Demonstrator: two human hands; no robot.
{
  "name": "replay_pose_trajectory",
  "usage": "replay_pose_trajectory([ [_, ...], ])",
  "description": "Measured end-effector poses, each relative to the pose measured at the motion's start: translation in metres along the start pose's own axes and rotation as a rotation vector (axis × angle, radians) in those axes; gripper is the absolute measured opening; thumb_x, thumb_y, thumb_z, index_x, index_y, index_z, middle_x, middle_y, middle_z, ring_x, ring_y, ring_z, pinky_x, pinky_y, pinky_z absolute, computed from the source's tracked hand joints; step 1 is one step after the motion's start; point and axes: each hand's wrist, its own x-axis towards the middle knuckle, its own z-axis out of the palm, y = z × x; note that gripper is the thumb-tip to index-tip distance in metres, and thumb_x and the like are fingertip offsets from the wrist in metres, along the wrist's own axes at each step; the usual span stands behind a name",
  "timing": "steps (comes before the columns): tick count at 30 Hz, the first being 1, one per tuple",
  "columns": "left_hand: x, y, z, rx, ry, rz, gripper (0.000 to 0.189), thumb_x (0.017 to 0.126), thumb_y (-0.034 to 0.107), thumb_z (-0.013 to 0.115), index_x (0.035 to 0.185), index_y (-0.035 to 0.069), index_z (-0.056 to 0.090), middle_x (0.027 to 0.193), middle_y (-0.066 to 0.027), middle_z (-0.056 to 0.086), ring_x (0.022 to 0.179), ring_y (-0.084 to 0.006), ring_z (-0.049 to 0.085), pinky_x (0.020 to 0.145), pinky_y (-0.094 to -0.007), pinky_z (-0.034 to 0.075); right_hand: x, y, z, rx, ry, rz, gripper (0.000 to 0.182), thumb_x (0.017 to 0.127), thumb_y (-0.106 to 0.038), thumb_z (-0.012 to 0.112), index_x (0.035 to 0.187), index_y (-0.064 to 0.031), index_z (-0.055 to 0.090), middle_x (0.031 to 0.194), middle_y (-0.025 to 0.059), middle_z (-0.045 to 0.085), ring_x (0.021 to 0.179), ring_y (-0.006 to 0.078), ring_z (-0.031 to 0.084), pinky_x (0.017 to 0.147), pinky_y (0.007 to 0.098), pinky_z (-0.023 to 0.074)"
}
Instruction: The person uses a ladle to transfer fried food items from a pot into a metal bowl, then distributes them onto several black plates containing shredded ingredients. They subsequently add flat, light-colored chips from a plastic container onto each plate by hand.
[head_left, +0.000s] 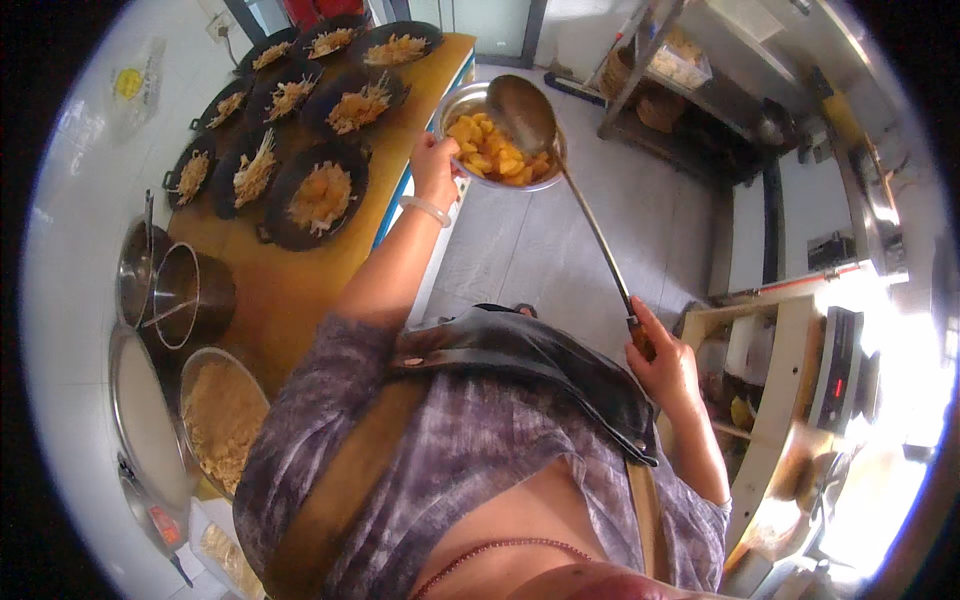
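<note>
My left hand (435, 169) grips the near-left rim of a round metal bowl (501, 186), held over the floor beside the table. Yellow-orange chunks of food (491, 154) fill part of the bowl. In my right hand (664, 360) is the dark handle of a long metal ladle (525, 112); its wide head rests at or just above the bowl's right side, hiding part of the rim. Several black pans (315, 199) stand on the table to the left, each holding shredded pale food. Orange pieces top the shreds (322, 196) in the nearest one.
A wooden-topped table (285, 292) runs along the left wall. On it are a metal pot (206, 292) and a tub of tan crumbly food (221, 420). To the right stand a metal shelf rack (652, 82) and a cabinet (780, 375). Grey tiles cover the floor (600, 225).
</note>
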Motion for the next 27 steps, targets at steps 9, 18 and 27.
replay_pose_trajectory([
  [9,0.054,-0.013,0.052,0.067,0.158,0.153,0.015,0.062,0.001,0.053,0.064,0.008,0.039,0.059,-0.0046,0.045,0.043,-0.0139,0.043,0.033,-0.0268,0.035,0.126,0.036,-0.068,-0.043,-0.247,-0.184,0.057,0.076,-0.017,0.059,0.128,-0.0221,0.037,0.079,0.0106,0.060,0.069,0.0279,0.059,0.065,0.0345,0.0467],
  [18,0.111,0.019,0.047,0.062,0.333,0.178,0.012,0.067,0.003,0.053,0.070,0.007,0.043,0.059,-0.0026,0.043,0.046,-0.0120,0.042,0.036,-0.0261,0.036,0.242,-0.002,-0.095,0.276,-0.541,-0.136,0.052,0.077,-0.012,0.058,0.127,-0.0139,0.041,0.066,0.0056,0.047,0.058,0.0148,0.045,0.060,0.0262,0.0415],
  [27,0.207,0.082,0.000,-0.025,0.385,0.243,0.016,0.068,0.002,0.054,0.067,0.009,0.039,0.058,-0.0025,0.043,0.044,-0.0117,0.040,0.035,-0.0253,0.031,0.368,-0.070,-0.084,-0.217,-0.191,-0.627,0.057,0.074,-0.010,0.059,0.126,-0.0219,0.041,0.077,0.0091,0.060,0.067,0.0262,0.060,0.061,0.0325,0.0479],
])
